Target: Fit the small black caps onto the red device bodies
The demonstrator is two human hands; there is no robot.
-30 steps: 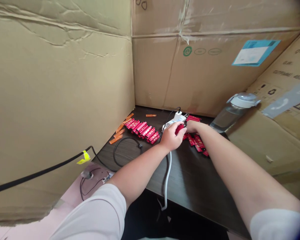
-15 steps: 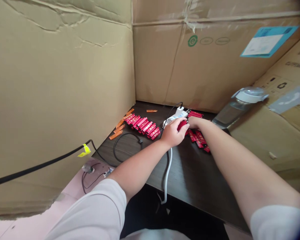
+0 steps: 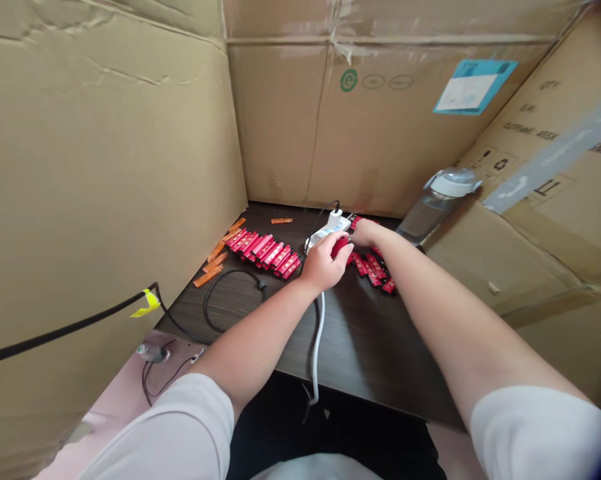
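My left hand is closed around a small red item over the dark table, just in front of a white power strip. My right hand meets it from the right, fingers bent against the same red item. Under my right wrist lies a loose pile of red packets. A neat row of red packets lies to the left, with orange sticks beside it.
Cardboard boxes wall in the table at left, back and right. A clear water bottle leans at the right. A black cable loop lies left of my arm and a white cord runs off the front edge.
The view has shifted so everything sits further left in frame. Both hands stay together on the red item by the power strip.
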